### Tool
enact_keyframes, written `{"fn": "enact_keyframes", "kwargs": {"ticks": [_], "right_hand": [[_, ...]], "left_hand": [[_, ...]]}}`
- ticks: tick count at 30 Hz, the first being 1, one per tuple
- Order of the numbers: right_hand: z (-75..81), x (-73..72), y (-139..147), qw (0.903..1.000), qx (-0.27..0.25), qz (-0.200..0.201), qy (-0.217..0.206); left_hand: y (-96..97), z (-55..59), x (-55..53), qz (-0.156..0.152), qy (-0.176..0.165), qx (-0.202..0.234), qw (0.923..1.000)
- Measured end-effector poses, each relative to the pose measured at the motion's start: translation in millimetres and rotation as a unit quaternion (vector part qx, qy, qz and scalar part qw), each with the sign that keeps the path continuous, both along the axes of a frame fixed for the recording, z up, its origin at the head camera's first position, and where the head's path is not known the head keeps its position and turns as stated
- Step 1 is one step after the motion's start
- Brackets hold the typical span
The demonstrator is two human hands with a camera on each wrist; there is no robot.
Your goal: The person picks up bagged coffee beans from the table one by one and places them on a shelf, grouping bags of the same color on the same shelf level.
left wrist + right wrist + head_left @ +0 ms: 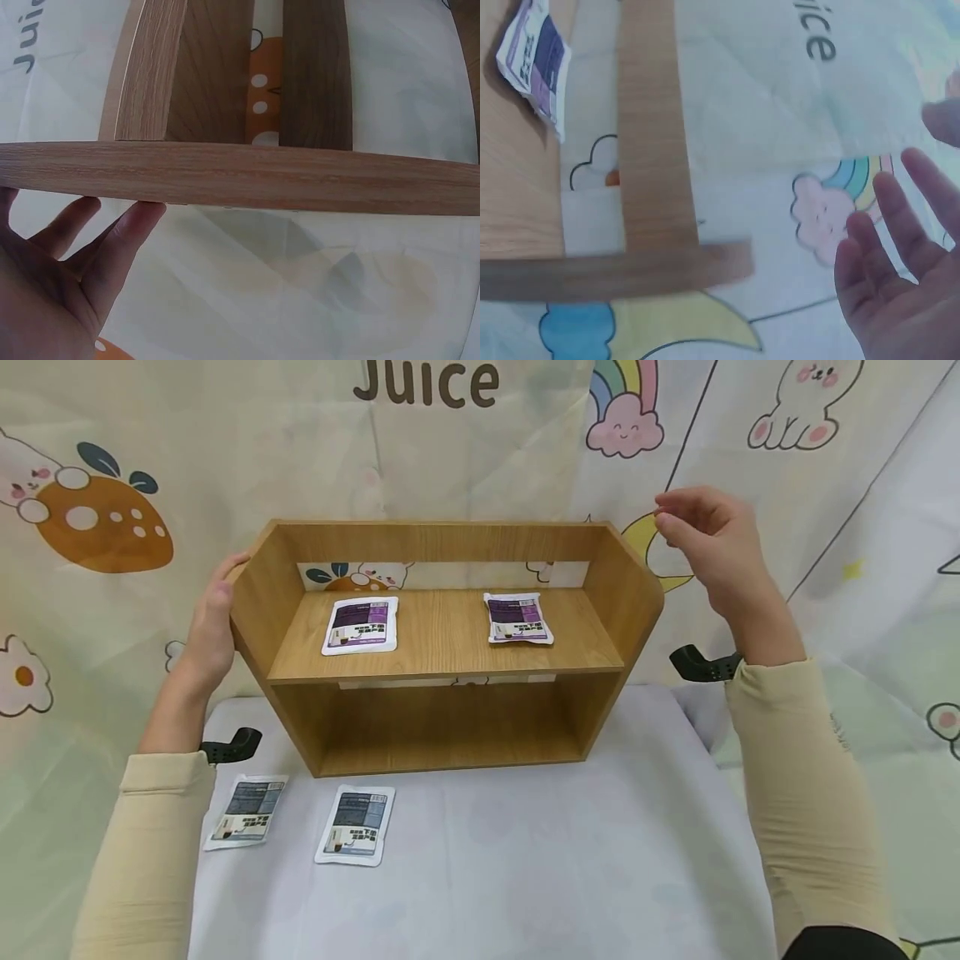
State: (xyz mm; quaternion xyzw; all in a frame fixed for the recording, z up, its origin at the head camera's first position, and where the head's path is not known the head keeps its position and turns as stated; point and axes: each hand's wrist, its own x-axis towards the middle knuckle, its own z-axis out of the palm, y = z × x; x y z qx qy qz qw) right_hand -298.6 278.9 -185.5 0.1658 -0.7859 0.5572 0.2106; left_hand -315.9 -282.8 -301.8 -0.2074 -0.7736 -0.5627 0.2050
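A two-tier wooden shelf (450, 635) stands on the table, and my left hand (212, 625) touches the outside of its left side panel. In the left wrist view the fingertips (150, 214) press against that panel's face. My right hand (708, 539) is in the air beyond the shelf's upper right corner, touching nothing. Its fingers are loosely bent and apart in the right wrist view. Two white pouches with purple labels lie on the upper board, a left pouch (362, 626) and a right pouch (518, 618).
On the white tabletop (525, 860), in front of the shelf's left part, lie two pouches with blue-grey labels, one outer pouch (246, 811) and one inner pouch (356, 825). A printed cloth (480, 460) with cartoon figures hangs behind.
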Motion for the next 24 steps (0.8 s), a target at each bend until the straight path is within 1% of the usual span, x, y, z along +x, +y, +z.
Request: {"fn": "enact_keyframes", "kwargs": {"ticks": [2,4,6,9,13,17,20,24], "right_hand": [[-6.5,-2.6,6.5,0.9979,-0.062,0.015,-0.013],[-13.8,-5.4,13.1,0.9930,-0.110,0.027,-0.033],[-21.5,-8.7,18.9,0.9875,-0.146,0.032,-0.050],[-34.8,-14.1,26.6,0.9814,-0.176,0.031,-0.069],[-55.0,-23.0,30.8,0.9804,-0.181,0.028,-0.073],[-74.1,-30.3,29.3,0.9862,-0.144,0.034,-0.074],[-84.6,-31.6,26.9,0.9897,-0.112,0.046,-0.077],[-98.1,-27.2,22.9,0.9878,-0.110,0.073,-0.082]], "left_hand": [[-0.8,-1.8,1.4,-0.003,0.001,0.003,1.0000],[-1.0,-3.2,2.0,-0.006,0.004,0.003,1.0000],[-0.6,-3.5,1.4,-0.009,0.009,0.006,0.9999],[-0.4,-2.8,-0.4,-0.013,0.012,0.010,0.9998],[-1.2,-1.6,-1.8,-0.016,0.010,0.015,0.9997],[-3.2,-2.1,-1.4,-0.011,0.011,0.018,0.9997],[-3.0,-2.4,-1.3,-0.013,0.012,0.021,0.9996],[-1.3,-2.7,-0.2,-0.014,0.009,0.020,0.9997]]}}
